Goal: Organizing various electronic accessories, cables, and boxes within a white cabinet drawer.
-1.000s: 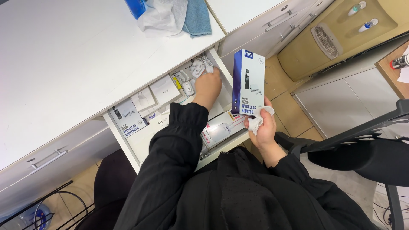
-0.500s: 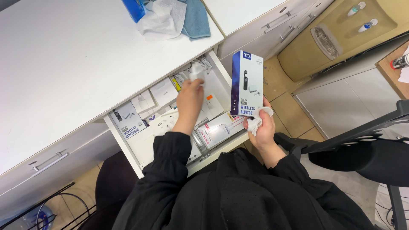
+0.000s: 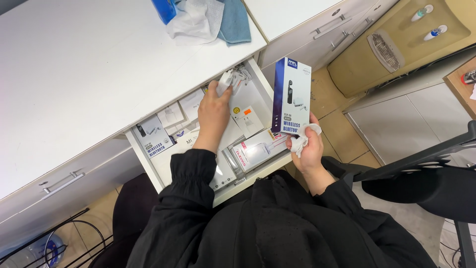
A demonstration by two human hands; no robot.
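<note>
My right hand [image 3: 308, 146] holds an upright blue-and-white product box [image 3: 291, 96] together with a crumpled white tissue [image 3: 300, 140], just right of the open white drawer [image 3: 258, 171]. Over the drawer's back part, my left hand [image 3: 213, 111] grips a small white charger with its cable [image 3: 225, 81]. Inside the drawer lie several white boxes, among them a matching blue-and-white box [image 3: 151, 140] at the left and a flat white box with red lettering [image 3: 254, 151] near the front.
A white countertop [image 3: 89, 74] spans above the drawer, with a blue cloth [image 3: 234, 22] and white wipes [image 3: 193, 20] at its back edge. More closed drawers [image 3: 322, 30] stand to the right. A black chair [image 3: 426, 173] is at right, a wire rack [image 3: 54, 238] at lower left.
My left hand picked a white charger from the drawer's back right corner and drew it left and up. The right hand with the box stayed almost still.
</note>
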